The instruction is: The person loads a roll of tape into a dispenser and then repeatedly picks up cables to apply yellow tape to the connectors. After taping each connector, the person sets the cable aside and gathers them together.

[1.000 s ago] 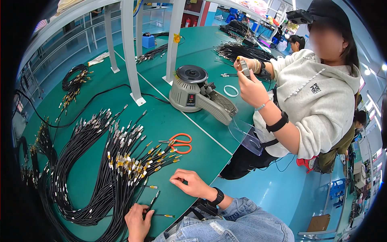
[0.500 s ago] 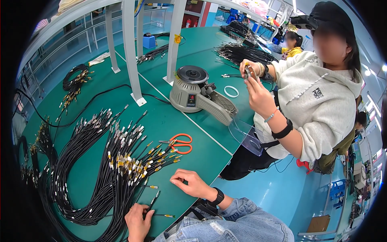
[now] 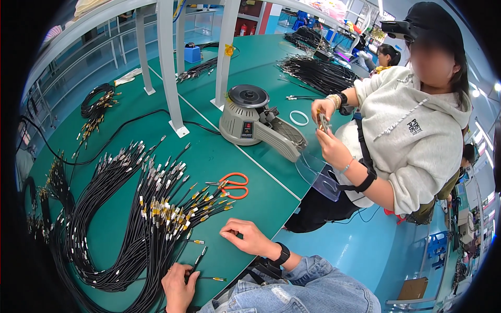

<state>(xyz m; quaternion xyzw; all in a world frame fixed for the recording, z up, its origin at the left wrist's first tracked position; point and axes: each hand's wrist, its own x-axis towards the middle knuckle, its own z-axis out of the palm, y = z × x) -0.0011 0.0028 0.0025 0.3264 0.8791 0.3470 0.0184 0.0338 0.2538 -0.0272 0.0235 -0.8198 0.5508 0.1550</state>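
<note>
At the near edge of the green table, my left hand [image 3: 178, 287] is closed round a black cable [image 3: 200, 256] with a metal connector end pointing up and away. My right hand [image 3: 249, 238] rests on the table to its right, fingers curled in; whatever they may hold is hidden. Left of my hands lies a large curved bundle of black cables [image 3: 99, 219], with white-, silver- and yellow-tipped ends [image 3: 169, 211] fanned toward me. Orange-handled scissors [image 3: 237, 187] lie just beyond these ends. One loose cable end [image 3: 213, 279] sticks out beside my left hand.
A grey tape dispenser machine [image 3: 245, 117] stands mid-table beside grey metal frame legs [image 3: 169, 73]. Past it lie a white ring [image 3: 299, 118] and more black cables [image 3: 318, 73]. Across the corner, a co-worker in a light hoodie [image 3: 412, 135] handles a small metallic ring-shaped part [image 3: 323, 122].
The co-worker's hands have come down and closer to the body with the ring-shaped part. A person in the background has turned the head. My own hands have stayed in place.
</note>
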